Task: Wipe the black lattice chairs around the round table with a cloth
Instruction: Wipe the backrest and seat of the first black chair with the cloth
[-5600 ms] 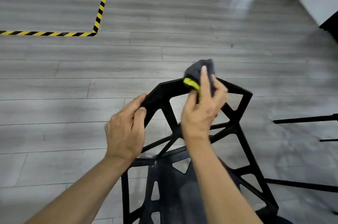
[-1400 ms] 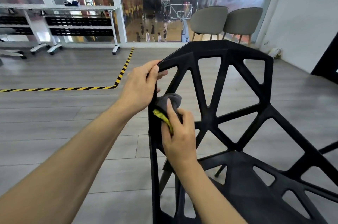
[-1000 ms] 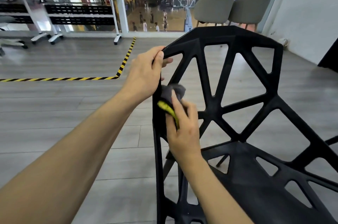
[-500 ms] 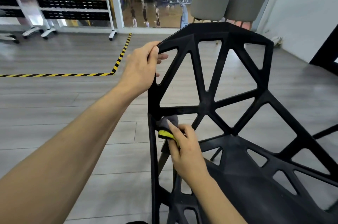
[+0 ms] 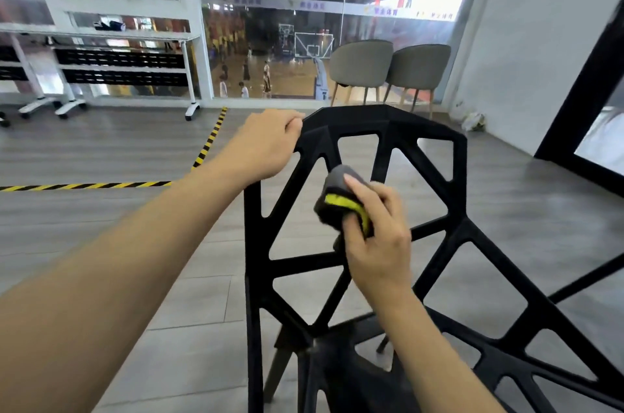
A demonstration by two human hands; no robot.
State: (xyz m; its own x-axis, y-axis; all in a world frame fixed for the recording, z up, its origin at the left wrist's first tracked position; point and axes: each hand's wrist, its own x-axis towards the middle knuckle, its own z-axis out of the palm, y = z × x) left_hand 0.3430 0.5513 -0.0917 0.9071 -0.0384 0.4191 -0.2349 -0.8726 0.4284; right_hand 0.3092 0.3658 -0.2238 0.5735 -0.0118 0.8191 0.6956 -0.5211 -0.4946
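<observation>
On a grey wood-plank floor (image 5: pixel 101 243), the left hand (image 5: pixel 266 146) grips the black plastic lattice chair (image 5: pixel 456 227); the right hand's (image 5: pixel 378 243) curled fingers (image 5: pixel 358 189) press a bunched grey-and-yellow cloth (image 5: pixel 334 200) against its backrest.

chair (image 5: pixel 461 227): black lattice frame, looks like moulded plastic, matt with a faint sheen along the edges, smooth faces
cloth (image 5: pixel 337 201): soft grey fabric, fuzzy nap, with a bright yellow band; bunched, matt
floor (image 5: pixel 101 149): grey wood-look planks, smooth, low sheen, light glare near the window
floor tape (image 5: pixel 84 185): yellow and black striped strip, flat, slightly glossy
armchairs (image 5: pixel 388 70): grey-brown upholstery, matt cloth look, on pale wooden legs
window wall (image 5: pixel 304 41): clear glass, glossy, reflective
window frame (image 5: pixel 199 24): white, smooth, painted or coated
wall (image 5: pixel 540 41): white, matt, plain
rolling racks (image 5: pixel 118 68): white smooth frame, black perforated panels
</observation>
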